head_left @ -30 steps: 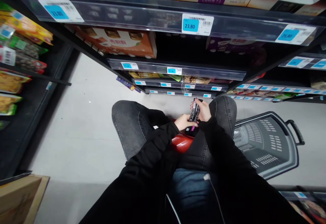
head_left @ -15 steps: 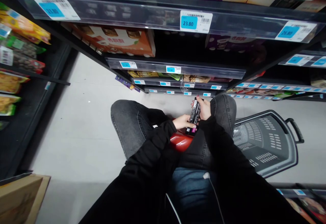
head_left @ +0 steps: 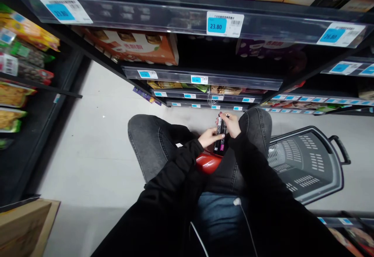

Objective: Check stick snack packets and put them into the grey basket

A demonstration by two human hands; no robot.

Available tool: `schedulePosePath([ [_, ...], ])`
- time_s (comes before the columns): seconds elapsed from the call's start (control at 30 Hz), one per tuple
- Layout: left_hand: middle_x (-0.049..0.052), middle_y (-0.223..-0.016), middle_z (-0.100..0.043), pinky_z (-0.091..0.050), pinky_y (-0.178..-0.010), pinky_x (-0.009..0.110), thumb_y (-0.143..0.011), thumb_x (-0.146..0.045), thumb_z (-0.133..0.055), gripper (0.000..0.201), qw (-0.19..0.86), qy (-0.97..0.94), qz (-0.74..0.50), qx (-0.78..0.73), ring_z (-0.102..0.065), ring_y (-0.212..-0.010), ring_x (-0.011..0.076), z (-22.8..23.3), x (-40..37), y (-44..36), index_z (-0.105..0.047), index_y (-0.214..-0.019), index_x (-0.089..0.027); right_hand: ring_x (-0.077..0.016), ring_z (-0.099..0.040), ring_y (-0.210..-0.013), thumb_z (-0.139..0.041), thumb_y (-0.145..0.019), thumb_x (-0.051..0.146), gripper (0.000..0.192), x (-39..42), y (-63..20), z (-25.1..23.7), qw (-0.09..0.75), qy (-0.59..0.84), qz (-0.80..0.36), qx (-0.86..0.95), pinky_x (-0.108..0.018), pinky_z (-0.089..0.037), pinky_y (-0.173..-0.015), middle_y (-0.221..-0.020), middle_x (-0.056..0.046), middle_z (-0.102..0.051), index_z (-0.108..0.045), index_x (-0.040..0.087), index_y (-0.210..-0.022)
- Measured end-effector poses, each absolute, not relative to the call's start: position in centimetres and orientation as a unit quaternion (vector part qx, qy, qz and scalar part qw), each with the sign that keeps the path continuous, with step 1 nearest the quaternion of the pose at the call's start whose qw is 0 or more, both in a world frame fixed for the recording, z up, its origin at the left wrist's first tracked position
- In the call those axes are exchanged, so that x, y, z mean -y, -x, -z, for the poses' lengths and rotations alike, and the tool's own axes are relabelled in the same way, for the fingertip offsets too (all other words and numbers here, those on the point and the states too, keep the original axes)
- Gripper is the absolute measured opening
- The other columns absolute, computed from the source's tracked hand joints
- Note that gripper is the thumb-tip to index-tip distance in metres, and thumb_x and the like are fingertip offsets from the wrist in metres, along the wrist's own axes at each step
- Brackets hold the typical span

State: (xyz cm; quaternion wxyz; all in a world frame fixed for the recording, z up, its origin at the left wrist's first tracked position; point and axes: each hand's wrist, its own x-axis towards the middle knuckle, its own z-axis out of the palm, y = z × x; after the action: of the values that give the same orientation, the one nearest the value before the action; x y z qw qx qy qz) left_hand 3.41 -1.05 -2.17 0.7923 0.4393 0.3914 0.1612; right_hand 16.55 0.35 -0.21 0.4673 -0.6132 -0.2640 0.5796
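Observation:
Between my knees I hold a small black box point(head_left: 221, 142) with white print and a pink patch at its lower end. My left hand point(head_left: 209, 137) grips its left side, the thumb lying across its face. The fingers of my right hand point(head_left: 230, 124) are closed round its upper right part. The box is tilted, its upper end pointing at the shelves; what is on its far side is hidden. Below it a red glossy surface point(head_left: 208, 164) shows between my legs.
A grey shopping basket point(head_left: 309, 163) lies on the floor by my right knee. Ahead stand shelves with price tags point(head_left: 224, 24) and an orange carton point(head_left: 146, 48). Bagged snacks point(head_left: 13, 93) hang on the left rack. A cardboard box point(head_left: 27, 225) is at the lower left.
The black box has turned slightly in my hands, showing more of its printed face. My right hand has shifted a little left along its upper end.

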Motion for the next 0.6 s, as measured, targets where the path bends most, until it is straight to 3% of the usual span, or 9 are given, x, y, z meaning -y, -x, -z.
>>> schedulePosePath([
  [0.07,0.001,-0.065,-0.063,-0.048,-0.066,0.027,-0.055,-0.038,-0.075,0.035,0.755,-0.441,-0.212,-0.437,-0.060,-0.066,0.0155,2.4,0.8,-3.5,-0.061,-0.071,-0.010,-0.0137,-0.061,-0.062,-0.061,-0.066,0.047,0.031,-0.4,-16.4,0.3,0.463,0.607,-0.566,0.312,-0.025,-0.049,-0.060,-0.064,-0.003,-0.064,-0.059,0.016,-0.064],
  [0.2,0.002,-0.067,-0.064,-0.048,-0.060,0.026,-0.056,-0.042,-0.073,0.041,0.759,-0.347,-0.289,-0.470,-0.060,-0.061,0.0144,3.1,-0.1,-3.1,-0.063,-0.082,-0.010,-0.0117,-0.061,-0.077,-0.065,-0.063,0.040,0.028,-0.3,-16.2,1.3,0.446,0.595,-0.556,0.371,-0.025,-0.048,-0.075,-0.081,-0.001,-0.066,-0.060,0.018,-0.079],
  [0.43,0.006,-0.079,-0.067,-0.049,-0.063,0.025,-0.060,-0.040,-0.071,0.040,0.719,-0.268,-0.412,-0.491,-0.062,-0.068,0.0141,3.1,-1.6,-1.5,-0.062,-0.085,-0.010,-0.0113,-0.062,-0.053,-0.069,-0.062,0.033,0.029,0.8,-15.2,2.3,0.320,0.548,-0.648,0.421,-0.022,-0.050,-0.051,-0.070,0.000,-0.065,-0.059,0.017,-0.084],
  [0.6,0.002,-0.072,-0.065,-0.051,-0.060,0.026,-0.058,-0.034,-0.071,0.040,0.717,-0.234,-0.434,-0.493,-0.061,-0.060,0.0121,2.5,-2.3,-0.9,-0.058,-0.089,-0.013,-0.0153,-0.065,-0.056,-0.071,-0.060,0.032,0.029,0.7,-15.3,1.7,0.308,0.532,-0.699,0.366,-0.024,-0.054,-0.050,-0.067,-0.003,-0.066,-0.059,0.014,-0.079],
])
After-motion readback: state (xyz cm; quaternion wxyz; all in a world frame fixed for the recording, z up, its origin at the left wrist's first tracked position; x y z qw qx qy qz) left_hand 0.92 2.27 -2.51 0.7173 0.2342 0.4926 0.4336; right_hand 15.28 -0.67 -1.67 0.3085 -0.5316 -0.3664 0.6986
